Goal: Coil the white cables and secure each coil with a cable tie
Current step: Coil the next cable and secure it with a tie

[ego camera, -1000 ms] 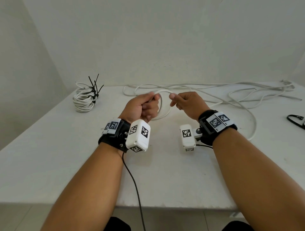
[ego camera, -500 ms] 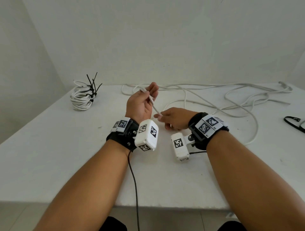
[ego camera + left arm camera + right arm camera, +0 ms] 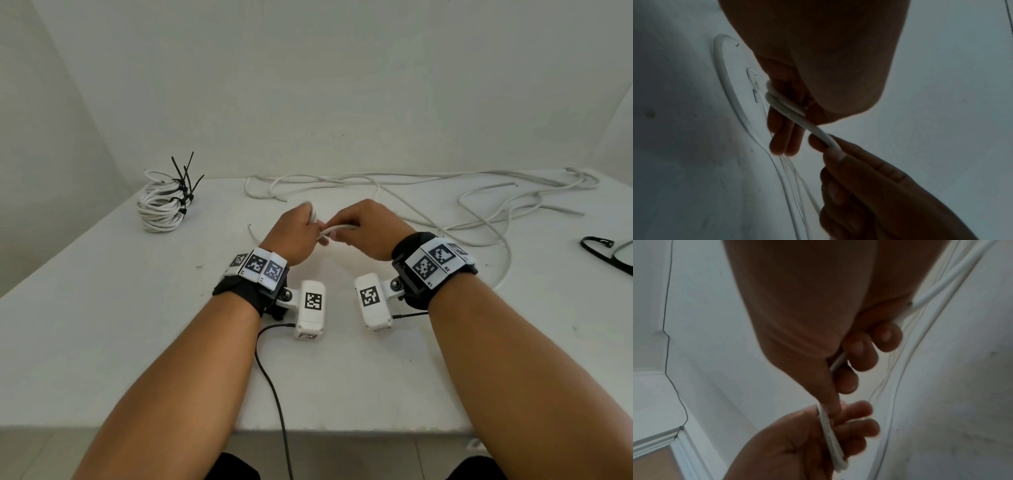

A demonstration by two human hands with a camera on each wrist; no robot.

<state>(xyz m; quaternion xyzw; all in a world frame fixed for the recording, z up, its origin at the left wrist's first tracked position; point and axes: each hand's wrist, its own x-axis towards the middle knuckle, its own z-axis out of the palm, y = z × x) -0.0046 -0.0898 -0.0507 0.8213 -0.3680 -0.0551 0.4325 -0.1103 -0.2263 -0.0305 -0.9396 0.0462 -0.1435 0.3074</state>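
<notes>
Above the middle of the white table [image 3: 102, 325], my left hand [image 3: 310, 228] grips a small coil of white cable [image 3: 784, 106], a few loops pressed together in its fingers. My right hand [image 3: 342, 234] is right beside it. Its thumb and fingers [image 3: 851, 381] pinch the same cable [image 3: 337, 228] where it leaves the coil. The rest of that cable trails from the right hand across the table [image 3: 503, 260]. More loose white cable [image 3: 411, 180] lies along the back.
A finished stack of white coils [image 3: 159, 209] bound with black cable ties [image 3: 183, 185] sits at the back left. Spare black cable ties [image 3: 601, 248] lie at the right edge. A black wire [image 3: 274, 394] runs from my left wrist camera over the front edge.
My right hand, low and near my left wrist half a second ago, has come up against the left hand with the cable. The left hand has dropped and now grips gathered loops.
</notes>
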